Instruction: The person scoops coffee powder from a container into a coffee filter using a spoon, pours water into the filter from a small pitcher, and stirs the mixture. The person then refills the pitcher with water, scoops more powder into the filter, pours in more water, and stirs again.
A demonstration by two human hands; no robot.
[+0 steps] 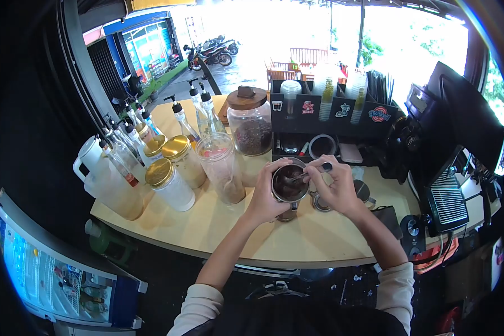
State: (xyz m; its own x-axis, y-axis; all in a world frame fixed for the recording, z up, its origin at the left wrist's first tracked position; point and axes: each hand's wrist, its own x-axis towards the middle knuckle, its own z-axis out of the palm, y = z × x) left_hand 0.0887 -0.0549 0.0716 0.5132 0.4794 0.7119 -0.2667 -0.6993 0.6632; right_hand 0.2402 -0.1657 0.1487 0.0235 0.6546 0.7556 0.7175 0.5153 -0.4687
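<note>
My left hand (264, 196) is closed around the side of a metal pitcher (288, 199) above the counter. Dark brown contents show inside, their kind unclear. Between the fingers of my right hand (337, 189) is a thin metal spoon (301, 176), its lower end inside the pitcher. Below my hands stands a small round metal item (321, 203), partly hidden. Just left of my left hand is a tall clear plastic container (217, 162) with a spoon and some brown stuff at its bottom.
Gold-lidded jars (161, 172), pump bottles (182, 122) and a white-lidded jug (115, 185) crowd the counter's left. Behind are a wooden-lidded jar (252, 131) of dark beans and a black organizer (341, 127) with cups. An espresso machine (448, 199) stands right, a glass-door fridge (67, 280) lower left.
</note>
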